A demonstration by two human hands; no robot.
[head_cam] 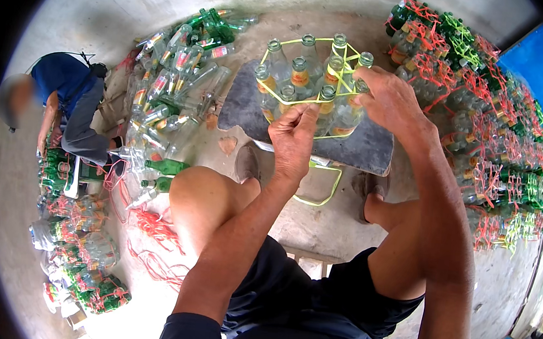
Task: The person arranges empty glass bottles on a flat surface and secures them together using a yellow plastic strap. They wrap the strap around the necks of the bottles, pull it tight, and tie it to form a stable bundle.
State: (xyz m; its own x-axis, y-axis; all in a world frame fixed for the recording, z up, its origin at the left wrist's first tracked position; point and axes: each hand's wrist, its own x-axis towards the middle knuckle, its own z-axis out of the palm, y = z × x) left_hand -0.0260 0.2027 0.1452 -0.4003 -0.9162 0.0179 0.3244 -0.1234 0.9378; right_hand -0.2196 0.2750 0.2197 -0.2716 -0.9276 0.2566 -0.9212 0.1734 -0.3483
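Several clear glass bottles [300, 77] with orange-yellow labels stand upright in a cluster on a dark, worn board [239, 99]. A yellow-green plastic strap [292, 40] runs around the bottle necks, and strands of it cross between the necks at the right. My left hand [294, 135] pinches the strap at the near side of the cluster, just below a bottle mouth. At the right side, my right hand [387, 97] has its fingers around the neck of a bottle, by the strap. Whether those fingers also hold the strap is hidden.
Loose bottles [178, 74] lie heaped at the left. Bundles of strapped bottles [479, 120] are stacked at the right, more [80, 254] at lower left. A person [74, 94] bends over green bottles. Red straps [155, 227] lie on the floor; a yellow-green loop [332, 189] hangs below the board.
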